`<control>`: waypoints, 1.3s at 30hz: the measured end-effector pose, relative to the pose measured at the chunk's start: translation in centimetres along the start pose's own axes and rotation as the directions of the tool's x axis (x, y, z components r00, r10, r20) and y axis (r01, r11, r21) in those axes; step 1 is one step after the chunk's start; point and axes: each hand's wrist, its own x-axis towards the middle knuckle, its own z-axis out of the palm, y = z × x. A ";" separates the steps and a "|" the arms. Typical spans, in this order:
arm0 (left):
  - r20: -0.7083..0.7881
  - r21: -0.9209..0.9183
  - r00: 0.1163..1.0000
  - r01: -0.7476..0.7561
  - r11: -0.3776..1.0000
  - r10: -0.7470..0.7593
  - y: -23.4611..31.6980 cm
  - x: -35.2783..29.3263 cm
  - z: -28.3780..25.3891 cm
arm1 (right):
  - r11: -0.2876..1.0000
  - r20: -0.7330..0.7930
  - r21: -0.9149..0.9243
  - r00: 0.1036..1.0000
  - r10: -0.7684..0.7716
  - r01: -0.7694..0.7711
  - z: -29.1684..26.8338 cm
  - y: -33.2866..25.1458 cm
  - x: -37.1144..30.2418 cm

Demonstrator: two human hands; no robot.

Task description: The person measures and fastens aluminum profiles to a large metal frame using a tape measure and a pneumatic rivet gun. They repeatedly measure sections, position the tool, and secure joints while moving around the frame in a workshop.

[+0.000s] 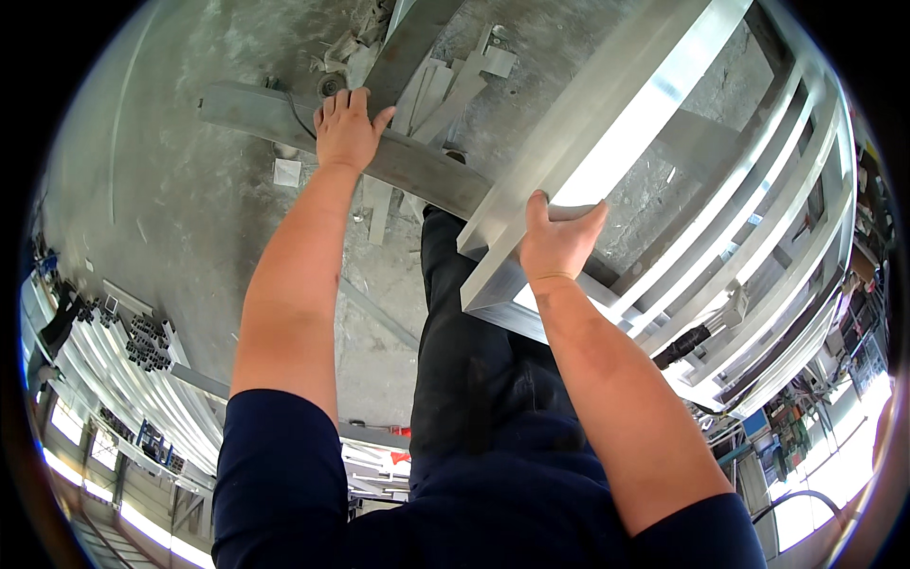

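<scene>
My left hand (347, 131) rests on a long grey metal beam (256, 111), fingers reaching to its far edge and thumb apart. Close by, a second dark grey beam (409, 47) meets it and runs away at a slant. On the right, my right hand (561, 239) is closed over the edge of a bar of a large silvery metal frame (578, 133); part of its grip is hidden behind the bar. The grey beam's right end reaches the near corner of this frame, by my leg.
Metal offcuts (445, 100) and scraps lie on the concrete floor (180, 190) beyond the beam. More silvery bars (777, 190) curve along the right, with a black-handled tool (684, 345) among them. Stacked long profiles (156, 398) stand at the left.
</scene>
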 end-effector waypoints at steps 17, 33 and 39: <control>0.598 -0.188 0.594 0.756 0.627 -0.538 24.0 -11.8 -8.9 | 1.000 0.008 -0.012 1.000 0.007 -0.007 -1.6 -0.3 0.3; 0.417 -0.057 0.741 0.599 0.799 -0.526 25.8 -13.4 -7.9 | 0.897 -0.096 0.295 0.944 -0.316 0.330 -21.6 9.0 8.6; 0.386 -0.061 0.765 0.579 0.813 -0.516 26.6 -13.5 -8.2 | 0.997 -0.386 -0.043 0.921 0.048 -0.070 -34.3 22.1 12.5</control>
